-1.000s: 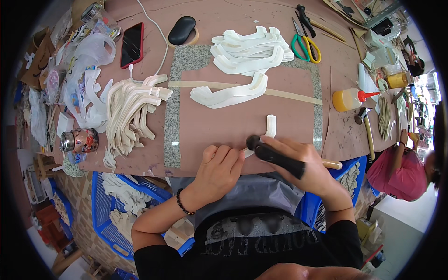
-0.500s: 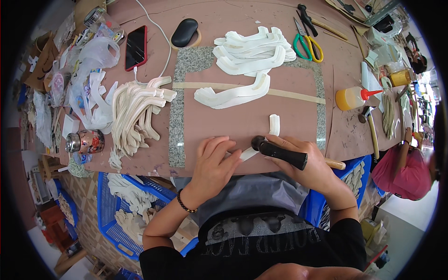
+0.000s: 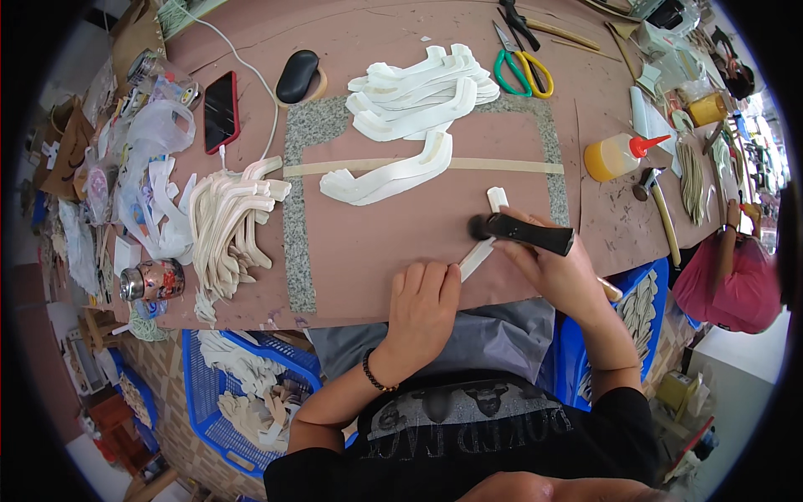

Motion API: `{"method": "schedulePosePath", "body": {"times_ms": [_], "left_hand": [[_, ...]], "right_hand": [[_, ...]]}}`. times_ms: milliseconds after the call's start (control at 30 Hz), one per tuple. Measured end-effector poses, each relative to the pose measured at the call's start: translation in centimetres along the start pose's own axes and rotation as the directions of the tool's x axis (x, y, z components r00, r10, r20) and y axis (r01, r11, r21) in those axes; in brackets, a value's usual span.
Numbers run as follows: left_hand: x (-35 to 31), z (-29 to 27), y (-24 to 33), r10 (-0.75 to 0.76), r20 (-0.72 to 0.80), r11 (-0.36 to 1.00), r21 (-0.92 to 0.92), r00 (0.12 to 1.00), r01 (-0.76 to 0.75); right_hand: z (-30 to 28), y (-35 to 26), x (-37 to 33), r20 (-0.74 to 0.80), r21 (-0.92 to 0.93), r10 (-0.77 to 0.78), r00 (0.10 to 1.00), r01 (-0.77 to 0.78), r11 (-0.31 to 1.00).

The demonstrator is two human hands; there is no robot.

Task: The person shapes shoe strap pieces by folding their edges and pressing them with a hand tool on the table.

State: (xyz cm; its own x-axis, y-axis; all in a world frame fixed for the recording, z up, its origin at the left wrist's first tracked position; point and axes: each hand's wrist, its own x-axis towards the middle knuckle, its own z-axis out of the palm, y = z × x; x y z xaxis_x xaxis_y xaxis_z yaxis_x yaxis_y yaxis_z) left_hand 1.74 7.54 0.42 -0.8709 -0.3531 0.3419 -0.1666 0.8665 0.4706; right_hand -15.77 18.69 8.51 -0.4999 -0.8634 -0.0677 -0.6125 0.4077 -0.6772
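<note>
My right hand grips a hammer with a black head and a pale wooden handle, its round face over the bend of a white strip. My left hand is closed at the strip's near end, fingers curled on the mat; the fingertips are partly hidden. The far end of the strip sticks out beyond the hammer. Ahead lies one loose bundle of white bent strips, and past it a larger stack of similar white strips. Cream-coloured strips are piled to the left.
Scissors lie at the back, a glue bottle and another hammer on the right. A phone, a black case and a patterned flask are on the left. Blue baskets stand below the table edge. A person is at far right.
My left hand has moved right and its spread fingers have curled in at the strip. The hammer has risen slightly off the strip, and the strip has turned a little. The whole view has shifted.
</note>
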Motion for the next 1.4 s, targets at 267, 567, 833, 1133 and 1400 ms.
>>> {"method": "schedulePosePath", "body": {"times_ms": [267, 567, 833, 1133, 1400], "left_hand": [[0.4, -2.0, -2.0, 0.286, 0.092, 0.948, 0.117, 0.954, -0.296], [0.6, -3.3, -3.4, 0.403, 0.196, 0.903, 0.076, 0.894, -0.424], [1.0, -4.0, -5.0, 0.526, 0.222, 0.839, 0.023, 0.821, -0.544], [1.2, -4.6, -6.5, 0.570, 0.249, 0.809, -0.004, 0.783, -0.588], [0.6, -4.5, -7.4, 0.553, 0.234, 0.827, -0.036, 0.800, -0.561]], "right_hand": [[0.3, -0.3, -1.0, 0.049, 0.018, -0.071, 0.996, 0.070, 0.997], [0.4, -0.8, -1.5, 0.063, 0.008, -0.158, 0.985, 0.158, 0.987], [0.8, -1.2, -1.5, 0.132, -0.070, -0.232, 0.964, 0.242, 0.968], [0.9, -1.9, -1.5, 0.174, -0.141, -0.199, 0.965, 0.224, 0.964], [1.0, -2.4, -1.1, 0.240, -0.026, -0.213, 0.947, 0.225, 0.974]]}}
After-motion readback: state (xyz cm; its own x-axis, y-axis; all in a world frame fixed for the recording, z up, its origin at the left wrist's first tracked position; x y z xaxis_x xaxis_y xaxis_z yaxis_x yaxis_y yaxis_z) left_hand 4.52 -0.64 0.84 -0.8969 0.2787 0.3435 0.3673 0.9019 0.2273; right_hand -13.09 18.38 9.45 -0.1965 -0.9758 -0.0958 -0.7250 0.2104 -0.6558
